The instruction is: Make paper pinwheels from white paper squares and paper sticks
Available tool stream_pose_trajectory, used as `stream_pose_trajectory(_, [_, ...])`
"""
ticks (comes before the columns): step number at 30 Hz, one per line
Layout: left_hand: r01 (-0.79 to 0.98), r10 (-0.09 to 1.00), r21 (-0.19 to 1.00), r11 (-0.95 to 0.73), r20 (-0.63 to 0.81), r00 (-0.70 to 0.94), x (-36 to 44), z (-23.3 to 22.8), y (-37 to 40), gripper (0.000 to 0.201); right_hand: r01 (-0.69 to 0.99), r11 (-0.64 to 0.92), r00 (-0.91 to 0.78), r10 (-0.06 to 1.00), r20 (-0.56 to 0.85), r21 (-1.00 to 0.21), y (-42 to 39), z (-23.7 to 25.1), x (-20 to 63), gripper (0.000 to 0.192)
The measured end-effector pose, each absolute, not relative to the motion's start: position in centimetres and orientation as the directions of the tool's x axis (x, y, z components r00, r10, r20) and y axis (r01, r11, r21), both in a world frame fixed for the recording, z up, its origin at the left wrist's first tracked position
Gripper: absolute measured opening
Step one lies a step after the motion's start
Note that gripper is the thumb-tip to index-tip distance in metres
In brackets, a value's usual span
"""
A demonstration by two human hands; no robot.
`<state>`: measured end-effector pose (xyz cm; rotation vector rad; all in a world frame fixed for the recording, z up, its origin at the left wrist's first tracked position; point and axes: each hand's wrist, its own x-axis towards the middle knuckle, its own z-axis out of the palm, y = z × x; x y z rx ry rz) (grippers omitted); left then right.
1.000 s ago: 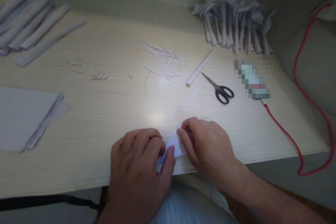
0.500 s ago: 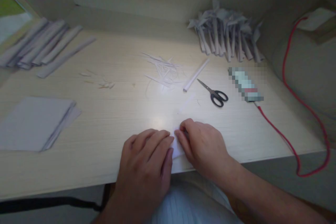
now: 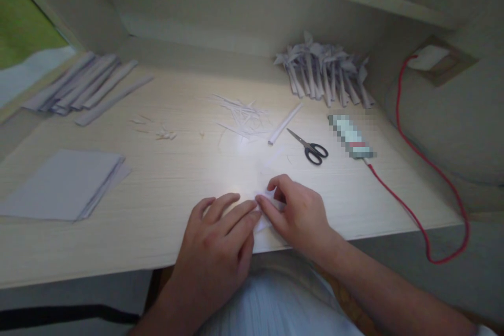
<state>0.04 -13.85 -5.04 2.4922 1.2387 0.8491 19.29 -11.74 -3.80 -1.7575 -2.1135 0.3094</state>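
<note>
Near the desk's front edge lies a small piece of white folded paper (image 3: 263,223), mostly covered by my hands. My left hand (image 3: 218,239) rests beside it with the fingers spread, the index fingertip touching the paper's left side. From the right, my right hand (image 3: 297,207) pinches the paper between thumb and bent fingers. How the sheet is folded cannot be made out. Beyond the hands are a rolled paper tube (image 3: 285,123) and scissors (image 3: 309,147) with black handles, their blades closed.
Thin paper strips (image 3: 244,113) lie mid-desk, with small scraps (image 3: 163,134) to their left. A stack of paper sheets (image 3: 65,184) sits at left, paper tubes (image 3: 84,84) behind it. Paper flowers on stems (image 3: 325,71) stand back right. A pixelated device (image 3: 352,136) trails a red cable (image 3: 429,168).
The camera view has tilted up, showing a shelf above. My left fingers have spread apart more, and my right thumb has moved closer to the left fingertips over the paper.
</note>
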Motion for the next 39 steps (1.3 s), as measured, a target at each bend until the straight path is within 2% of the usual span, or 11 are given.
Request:
stream_pose_trajectory(5, [0.664,0.795,0.440,-0.605,0.376,0.476,0.2,-4.8,-13.8,0.027,0.848,0.339,-0.190,0.912,0.365,-0.407,-14.8,-2.6,19.6,0.011])
stream_pose_trajectory(8, [0.664,0.793,0.437,-0.607,0.379,0.477,0.1,-4.7,-13.7,0.025,0.760,0.463,-0.323,0.878,0.353,-0.455,-17.3,-2.8,19.3,0.018])
stream_pose_trajectory(10, [0.664,0.792,0.434,-0.609,0.379,0.479,0.1,-4.7,-13.7,0.025,0.742,0.485,-0.372,0.872,0.318,-0.463,-18.5,-3.4,19.1,0.024])
stream_pose_trajectory(15, [0.661,0.776,0.409,-0.629,0.379,0.503,-0.3,-4.9,-13.6,0.028,0.770,0.468,-0.363,0.881,0.304,-0.435,-19.3,-5.0,19.0,0.035])
stream_pose_trajectory(22, [0.645,0.748,0.380,-0.662,0.374,0.548,-0.9,-5.3,-13.4,0.030,0.812,0.469,-0.323,0.856,0.403,-0.346,-19.4,-5.7,20.4,0.031])
stream_pose_trajectory(29, [0.609,0.704,0.355,-0.709,0.319,0.634,-2.7,-5.2,-13.2,0.034,0.864,0.449,-0.326,0.843,0.428,-0.226,-19.7,-6.4,23.0,0.041])
stream_pose_trajectory(39, [0.610,0.724,0.397,-0.686,0.293,0.624,-2.7,-4.5,-13.6,0.032,0.881,0.419,-0.293,0.847,0.443,-0.219,-20.1,-7.3,24.4,0.046])
